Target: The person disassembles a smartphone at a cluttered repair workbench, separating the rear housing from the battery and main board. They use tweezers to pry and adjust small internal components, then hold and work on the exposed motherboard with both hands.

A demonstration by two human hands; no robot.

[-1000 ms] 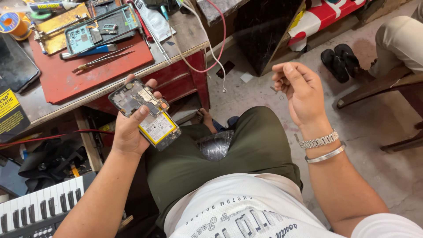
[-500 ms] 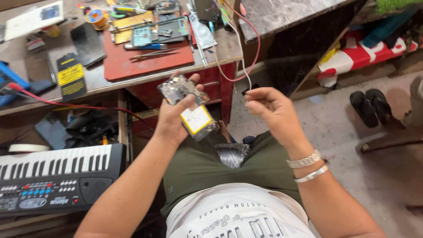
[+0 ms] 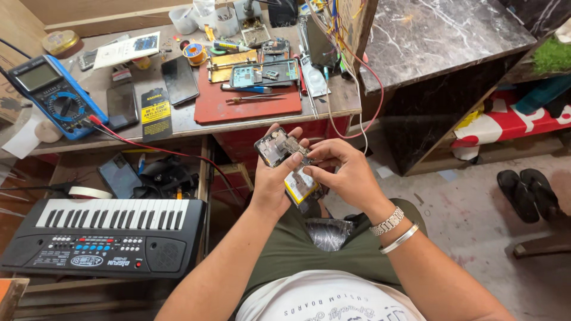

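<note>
An opened phone (image 3: 284, 156) with its back off shows a circuit board at the top and a yellow-edged battery below. My left hand (image 3: 270, 178) grips it from the left, above my lap. My right hand (image 3: 340, 169) has come onto the phone, with its fingertips pinched on the circuit board area near the top. Whether a small part sits between those fingertips cannot be seen. A dark shiny pouch (image 3: 330, 232) lies on my thigh under the hands.
The workbench (image 3: 178, 122) ahead carries a red mat (image 3: 250, 104) with tweezers and phone parts, dark phones (image 3: 178, 80), a blue multimeter (image 3: 56, 95) and a solder reel (image 3: 194, 52). A toy keyboard (image 3: 104, 238) lies lower left. A marble-topped cabinet (image 3: 440, 41) and sandals (image 3: 532, 193) are right.
My right hand came in from the right, where it was held up apart, and now pinches at the phone's board. The view has swung left, showing the keyboard and multimeter.
</note>
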